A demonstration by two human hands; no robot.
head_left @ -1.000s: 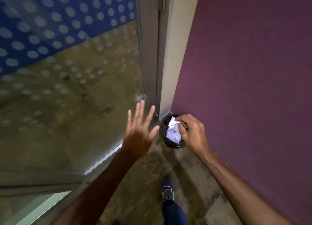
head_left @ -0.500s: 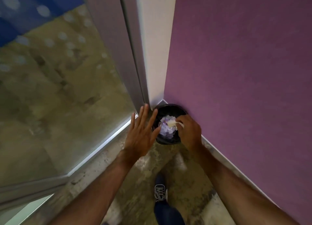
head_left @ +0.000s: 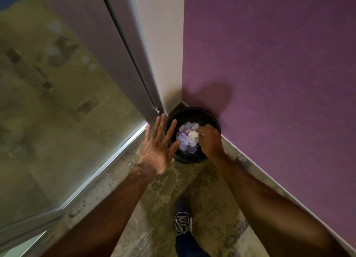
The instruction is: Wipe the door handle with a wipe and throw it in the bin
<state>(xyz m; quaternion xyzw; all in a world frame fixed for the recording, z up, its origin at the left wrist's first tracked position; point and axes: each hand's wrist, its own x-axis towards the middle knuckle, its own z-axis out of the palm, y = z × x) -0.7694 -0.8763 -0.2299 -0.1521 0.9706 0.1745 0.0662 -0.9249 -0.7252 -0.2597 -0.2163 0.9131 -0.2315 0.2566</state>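
Observation:
A small round black bin (head_left: 194,113) stands on the floor in the corner, against the purple wall. Crumpled pale purple and white paper (head_left: 185,142) fills it. My right hand (head_left: 210,140) reaches over the bin's mouth, its fingertips pinched on a crumpled white wipe (head_left: 193,135) just above the paper. My left hand (head_left: 159,145) hovers flat and open at the bin's left rim, fingers spread, holding nothing. No door handle shows in this view.
A purple wall (head_left: 269,73) runs along the right. A glass panel (head_left: 57,112) in a metal frame (head_left: 123,50) closes the left side. My dark shoe (head_left: 183,222) stands on the mottled concrete floor behind the bin.
The view has dropped closer to the bin. My right hand has lowered further into the bin's mouth with the wipe. My left hand stays open beside the bin.

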